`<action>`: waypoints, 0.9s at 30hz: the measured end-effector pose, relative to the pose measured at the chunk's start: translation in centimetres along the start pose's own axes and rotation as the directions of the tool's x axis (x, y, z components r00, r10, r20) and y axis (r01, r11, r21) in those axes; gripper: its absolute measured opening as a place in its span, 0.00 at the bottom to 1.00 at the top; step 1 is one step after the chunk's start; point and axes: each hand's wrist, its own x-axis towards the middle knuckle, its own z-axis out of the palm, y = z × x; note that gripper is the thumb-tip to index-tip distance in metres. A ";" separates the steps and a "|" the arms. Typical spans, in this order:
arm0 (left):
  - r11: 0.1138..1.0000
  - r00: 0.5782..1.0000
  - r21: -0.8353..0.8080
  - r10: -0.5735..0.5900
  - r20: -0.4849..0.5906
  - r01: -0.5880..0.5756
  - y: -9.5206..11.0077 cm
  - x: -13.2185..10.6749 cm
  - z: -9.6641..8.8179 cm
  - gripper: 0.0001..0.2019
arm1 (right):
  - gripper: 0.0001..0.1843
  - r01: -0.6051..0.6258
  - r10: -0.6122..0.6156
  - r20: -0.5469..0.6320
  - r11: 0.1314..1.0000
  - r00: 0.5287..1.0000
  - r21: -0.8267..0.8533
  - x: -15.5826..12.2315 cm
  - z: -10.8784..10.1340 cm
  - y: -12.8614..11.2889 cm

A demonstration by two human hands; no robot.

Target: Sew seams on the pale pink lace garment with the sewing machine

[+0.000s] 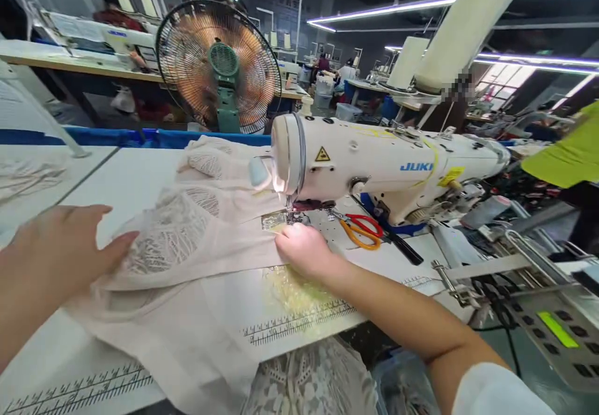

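A pale beige bra (pixel 171 231) with lace panels and wide bands lies bunched across the sewing table, one end reaching the needle area of a white JUKI sewing machine (pixel 369 153). My right hand (pixel 304 249) is closed at the fabric's edge just in front of the presser foot (pixel 291 212); its fingertips are partly hidden. At the left, my left hand (pixel 70 246) is slightly blurred, its thumb and fingers apart, with the thumb at the lace. Red-and-orange-handled scissors (pixel 362 229) lie right of the needle.
Printed rulers (pixel 281 331) run along the table's front edge. More lace fabric (pixel 313 377) hangs below it. A large fan (pixel 219 62) stands behind the table. Thread cones (pixel 463 28) rise at the back right. A control panel (pixel 556 334) sits at the right. Other people and machines are beyond.
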 end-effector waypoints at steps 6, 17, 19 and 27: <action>0.718 0.755 -0.302 0.655 -0.007 -0.626 10.6 0.4 1.3 0.22 | 0.08 -0.054 0.036 -0.139 0.990 0.990 -0.128 -0.9 0.7 0.1; 0.612 0.645 -0.457 0.757 0.103 -0.645 15.3 1.6 5.0 0.25 | 0.11 0.219 -0.215 -0.316 0.976 0.924 -0.025 -5.5 1.2 1.8; 0.624 0.654 -0.455 0.748 0.114 -0.635 15.7 2.0 4.6 0.24 | 0.11 0.249 -0.225 -0.294 0.967 0.929 0.045 -5.8 1.1 1.9; 0.612 0.663 -0.471 0.745 0.073 -0.635 16.2 3.4 4.9 0.22 | 0.12 0.309 -0.272 -0.227 0.940 0.935 0.145 -6.2 0.3 1.9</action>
